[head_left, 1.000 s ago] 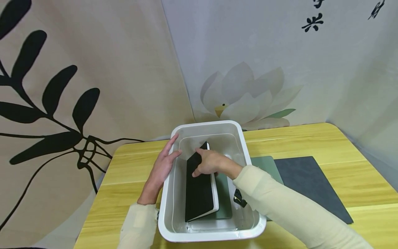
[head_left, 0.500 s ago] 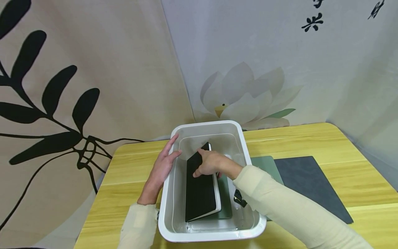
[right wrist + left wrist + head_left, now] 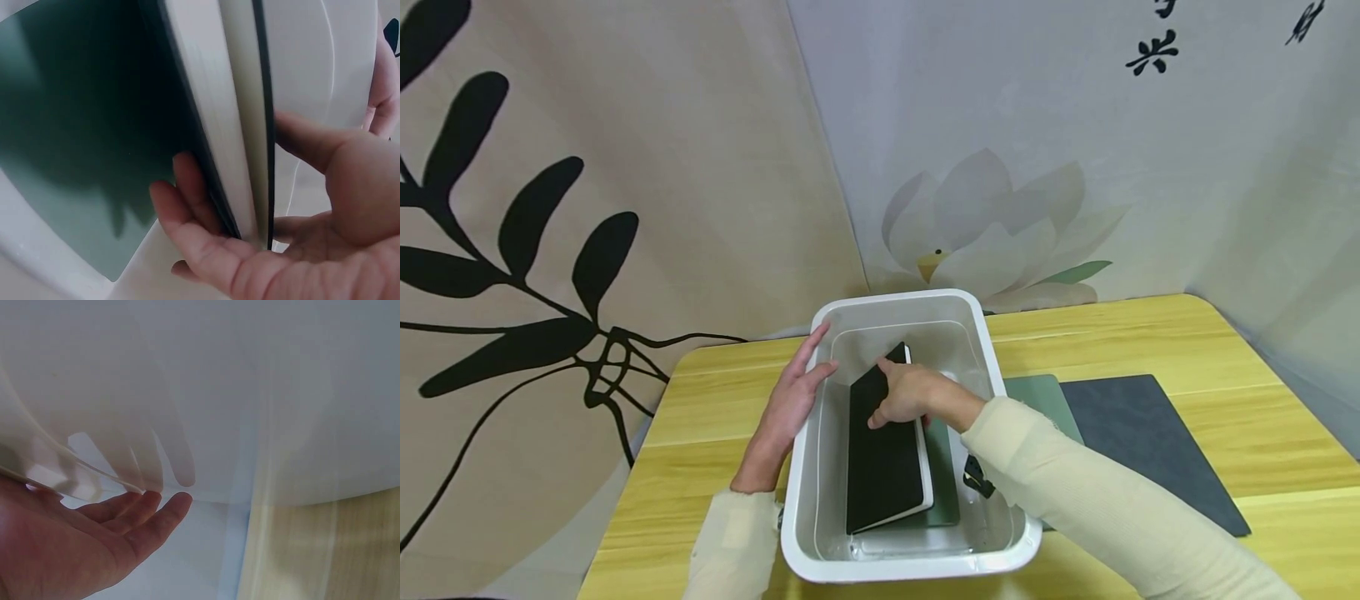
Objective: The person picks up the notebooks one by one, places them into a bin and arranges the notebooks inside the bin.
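Tub walls (image 3: 829, 475) enclose the right hand (image 3: 904, 394), gripping a black notebook (image 3: 883, 475); a dark sheet (image 3: 1150, 450) lies rightward, outside. The left hand (image 3: 792, 395) touches the rim (image 3: 910, 571), fingers extended.

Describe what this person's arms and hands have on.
The left sleeve and right sleeve are pale cream, ending at the wrists. The left hand and right hand are ungloved. A small black item shows by the right sleeve, perhaps worn.

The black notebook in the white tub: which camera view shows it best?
Head view: most of the black notebook shows there, partly behind the right hand. The right wrist view shows its page edges close up, cropped at the top. The left wrist view shows none of it.
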{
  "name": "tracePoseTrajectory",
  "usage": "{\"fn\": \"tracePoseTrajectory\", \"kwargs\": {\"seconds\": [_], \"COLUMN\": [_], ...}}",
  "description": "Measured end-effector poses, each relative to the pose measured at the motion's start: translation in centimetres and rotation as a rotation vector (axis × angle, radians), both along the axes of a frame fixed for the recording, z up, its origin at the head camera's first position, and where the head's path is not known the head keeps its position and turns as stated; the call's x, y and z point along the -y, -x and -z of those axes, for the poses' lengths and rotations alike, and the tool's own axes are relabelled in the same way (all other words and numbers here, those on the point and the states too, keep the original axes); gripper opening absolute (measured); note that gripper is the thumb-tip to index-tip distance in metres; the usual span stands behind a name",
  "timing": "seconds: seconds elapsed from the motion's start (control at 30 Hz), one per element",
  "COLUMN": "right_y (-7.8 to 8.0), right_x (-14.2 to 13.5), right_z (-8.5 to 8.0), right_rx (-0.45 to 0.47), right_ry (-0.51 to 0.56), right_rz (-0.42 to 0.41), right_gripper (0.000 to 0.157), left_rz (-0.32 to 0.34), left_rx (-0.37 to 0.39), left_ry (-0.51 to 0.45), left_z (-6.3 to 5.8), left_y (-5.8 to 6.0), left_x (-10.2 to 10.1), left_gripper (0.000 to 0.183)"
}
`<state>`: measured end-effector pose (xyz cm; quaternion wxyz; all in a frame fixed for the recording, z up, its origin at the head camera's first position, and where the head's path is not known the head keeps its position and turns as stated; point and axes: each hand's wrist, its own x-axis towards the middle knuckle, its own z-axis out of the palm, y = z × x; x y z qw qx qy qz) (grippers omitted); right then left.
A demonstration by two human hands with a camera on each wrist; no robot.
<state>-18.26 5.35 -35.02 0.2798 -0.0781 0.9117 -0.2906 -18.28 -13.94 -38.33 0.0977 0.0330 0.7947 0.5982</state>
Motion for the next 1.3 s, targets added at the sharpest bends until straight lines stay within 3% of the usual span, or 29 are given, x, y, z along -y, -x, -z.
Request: {"fn": "tracePoseTrajectory", "kwargs": {"seconds": [0.67, 0.87, 1.3], "right_y": [0.03, -0.02, -0.30], "right_x": [0.15, 0.30, 0.19], "right_z": [-0.27, -0.16, -0.02], "right_rx": [-0.011, -0.051, -0.072], "right_ry": [-0.160, -0.202, -0.230], "right_rz": [-0.009, -0.061, -0.078], "right_gripper": [0.098, 0.101, 0.102], "left_rz": [0.007, 0.005, -0.003], "left_rx": [0.000, -0.003, 0.008], "left_ry": [-0.011, -0.001, 0.003], "left_z": [-0.17, -0.20, -0.31], "left_y": [0.18, 0.13, 0.02], "left_x": [0.08, 0.06, -0.06], "left_gripper": [0.054, 0.054, 0.055]}}
